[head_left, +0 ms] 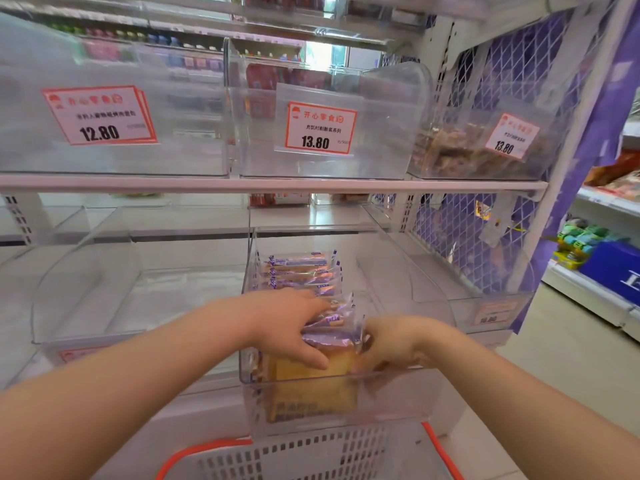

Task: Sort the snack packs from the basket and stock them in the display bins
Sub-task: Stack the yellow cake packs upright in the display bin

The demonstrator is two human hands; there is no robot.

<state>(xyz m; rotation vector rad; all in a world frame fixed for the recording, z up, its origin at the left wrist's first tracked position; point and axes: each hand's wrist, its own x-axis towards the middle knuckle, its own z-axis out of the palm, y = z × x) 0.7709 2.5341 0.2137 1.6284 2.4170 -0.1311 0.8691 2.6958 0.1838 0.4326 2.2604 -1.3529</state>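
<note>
Snack packs [313, 344], glossy purple film, gripped by both hands [346, 337] in clear bin [398, 389].

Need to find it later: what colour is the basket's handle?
Orange-red, on the white basket; handle shows best in the head view.
</note>
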